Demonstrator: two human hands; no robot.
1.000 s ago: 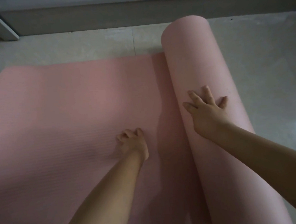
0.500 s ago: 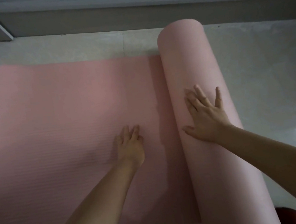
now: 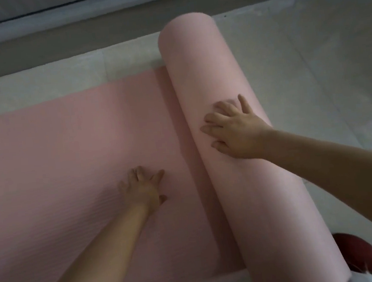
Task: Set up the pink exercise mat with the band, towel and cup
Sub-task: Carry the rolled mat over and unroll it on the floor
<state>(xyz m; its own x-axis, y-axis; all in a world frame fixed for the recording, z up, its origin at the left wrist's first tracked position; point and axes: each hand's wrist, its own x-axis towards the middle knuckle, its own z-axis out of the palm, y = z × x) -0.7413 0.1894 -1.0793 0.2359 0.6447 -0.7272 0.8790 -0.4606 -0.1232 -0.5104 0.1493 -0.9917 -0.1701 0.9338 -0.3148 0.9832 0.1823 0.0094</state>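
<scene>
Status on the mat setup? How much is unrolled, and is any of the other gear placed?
Done: part of the pink mat lies flat on the tiled floor. In hand: the left hand presses the flat part, and the right hand rests open on the thick rolled part. Left: finish unrolling, then place band, towel and cup; none is identifiable in view. A dark red object sits at the lower right, unclear what.

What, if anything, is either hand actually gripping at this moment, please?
Nothing is gripped. The right hand presses flat on the rolled part of the mat; the left hand rests flat on the unrolled part.
</scene>
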